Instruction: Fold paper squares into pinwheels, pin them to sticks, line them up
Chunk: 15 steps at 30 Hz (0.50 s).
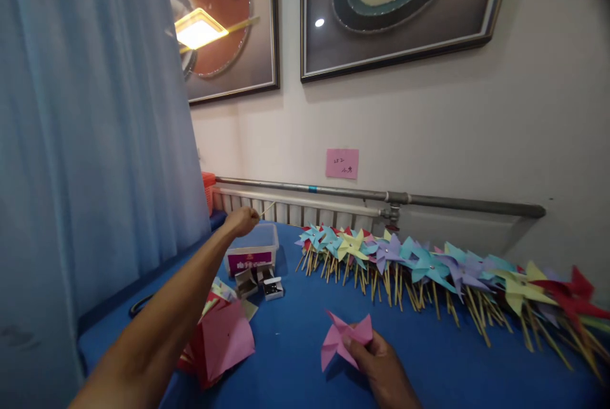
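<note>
My left forearm [183, 307] stretches across the blue table [295, 345] to my left hand [242, 221], which grips a thin stick [269, 207] near a clear tub [248, 263]. Closer in, my right hand [381, 368] pinches the pink pinwheel [334, 338] near its middle, probably to keep the folds from springing open. Past it, other pinwheels [424, 263] overlap in a row, sticks towards me, likely sparing their blades.

The left grip [242, 221] is bare, as is the long, tapering forearm [181, 291] behind it; the right grip [376, 358] is bare too.
</note>
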Tool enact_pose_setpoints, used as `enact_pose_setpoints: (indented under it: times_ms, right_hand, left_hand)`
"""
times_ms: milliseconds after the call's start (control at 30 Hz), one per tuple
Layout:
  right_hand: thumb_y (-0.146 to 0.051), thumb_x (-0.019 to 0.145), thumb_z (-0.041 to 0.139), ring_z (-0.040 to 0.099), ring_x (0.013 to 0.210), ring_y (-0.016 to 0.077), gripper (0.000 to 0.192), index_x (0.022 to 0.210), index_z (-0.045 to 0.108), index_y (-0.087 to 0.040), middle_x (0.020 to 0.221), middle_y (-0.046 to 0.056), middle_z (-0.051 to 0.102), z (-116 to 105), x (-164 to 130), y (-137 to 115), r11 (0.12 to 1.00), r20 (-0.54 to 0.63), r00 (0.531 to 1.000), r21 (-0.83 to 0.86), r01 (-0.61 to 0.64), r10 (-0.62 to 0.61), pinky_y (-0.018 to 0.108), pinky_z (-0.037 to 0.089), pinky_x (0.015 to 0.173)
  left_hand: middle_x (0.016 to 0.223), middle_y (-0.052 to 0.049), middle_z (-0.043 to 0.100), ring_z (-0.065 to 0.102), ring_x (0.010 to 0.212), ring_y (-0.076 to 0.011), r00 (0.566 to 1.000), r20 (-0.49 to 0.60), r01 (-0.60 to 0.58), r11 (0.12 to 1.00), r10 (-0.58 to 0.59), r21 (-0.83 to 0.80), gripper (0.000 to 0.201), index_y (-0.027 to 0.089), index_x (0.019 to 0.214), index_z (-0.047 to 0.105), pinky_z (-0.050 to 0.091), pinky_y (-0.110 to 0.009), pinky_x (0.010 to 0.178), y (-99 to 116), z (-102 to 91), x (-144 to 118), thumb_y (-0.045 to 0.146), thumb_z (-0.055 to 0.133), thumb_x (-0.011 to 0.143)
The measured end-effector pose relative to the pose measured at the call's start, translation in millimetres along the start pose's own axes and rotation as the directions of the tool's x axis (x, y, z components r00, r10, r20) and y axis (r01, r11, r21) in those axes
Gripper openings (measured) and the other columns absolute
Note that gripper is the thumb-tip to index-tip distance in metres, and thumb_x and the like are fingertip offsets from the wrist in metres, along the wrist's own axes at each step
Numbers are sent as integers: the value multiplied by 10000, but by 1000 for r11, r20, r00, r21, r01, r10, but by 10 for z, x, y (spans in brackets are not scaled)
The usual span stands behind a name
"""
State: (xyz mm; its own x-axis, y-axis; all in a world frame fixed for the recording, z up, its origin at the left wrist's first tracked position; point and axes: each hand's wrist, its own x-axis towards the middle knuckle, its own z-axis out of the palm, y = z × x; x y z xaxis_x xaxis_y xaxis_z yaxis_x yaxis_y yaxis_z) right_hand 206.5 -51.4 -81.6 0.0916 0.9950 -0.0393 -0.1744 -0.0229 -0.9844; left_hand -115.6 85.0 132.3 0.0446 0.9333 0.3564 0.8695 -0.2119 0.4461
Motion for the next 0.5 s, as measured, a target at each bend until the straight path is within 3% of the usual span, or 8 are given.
enact_pose_setpoints:
  times_ms: [67, 100, 167, 233, 300, 367, 500]
  right_hand:
    - [-553, 583, 851, 645, 689, 221, 473, 832, 757, -162, 743, 46, 733, -6, -10, -30, 1000, -24, 1000, 7, 8, -8, 313, 490, 650]
    - [-550, 590, 854, 644, 686, 220, 466, 827, 755, -161, 738, 42, 732, -9, -19, -53, 1000, -28, 1000, 16, 13, -13, 312, 490, 648]
    - [-537, 603, 863, 644, 688, 215, 452, 824, 749, -160, 737, 36, 733, -10, -49, -116, 998, -32, 999, 54, 19, -17, 313, 497, 658]
    - [-512, 600, 882, 648, 699, 216, 446, 838, 745, -161, 730, 28, 732, -1, -98, -200, 993, -41, 999, 117, 18, -14, 318, 510, 680]
    - [-466, 592, 905, 660, 728, 220, 444, 875, 745, -164, 735, 21, 732, 17, -158, -292, 982, -43, 999, 189, 26, -18, 327, 523, 719]
    - [-403, 580, 926, 661, 731, 211, 419, 875, 744, -166, 751, 16, 735, 42, -214, -374, 970, -35, 999, 242, 30, -23, 325, 525, 734]
    - [-366, 548, 949, 648, 694, 187, 407, 834, 738, -169, 759, 12, 733, 90, -266, -463, 958, -52, 999, 288, 4, 11, 316, 527, 708]
  left_hand:
    - [740, -23, 706, 596, 655, -148, 1000, 11, -28, 992, 29, -122, 211, 174, 880, 754, 412, -240, 622, 140, 106, -176, 195, 571, 776]
    - [758, -26, 706, 579, 631, -137, 999, 30, -16, 931, 29, -366, 232, 158, 926, 748, 419, -239, 613, 216, 206, -309, 200, 592, 759]
    - [728, -24, 691, 555, 576, -123, 997, 77, 53, 671, 6, -740, 277, 146, 969, 723, 425, -243, 582, 367, 473, -610, 270, 656, 732]
    - [695, -30, 685, 563, 558, -121, 989, 149, 133, 437, 1, -890, 309, 136, 928, 705, 438, -245, 575, 494, 775, -881, 324, 724, 684]
    - [694, -41, 688, 579, 559, -127, 981, 193, 186, 288, -3, -939, 345, 134, 890, 688, 440, -249, 568, 573, 1050, -1068, 354, 772, 639]
    - [677, -41, 679, 580, 551, -129, 969, 245, 243, 234, -23, -941, 352, 138, 852, 669, 435, -251, 564, 599, 1259, -1170, 357, 799, 609]
    - [624, -24, 649, 543, 518, -117, 932, 362, 343, 276, 22, -898, 294, 142, 825, 660, 396, -240, 537, 585, 1458, -1249, 307, 763, 604]
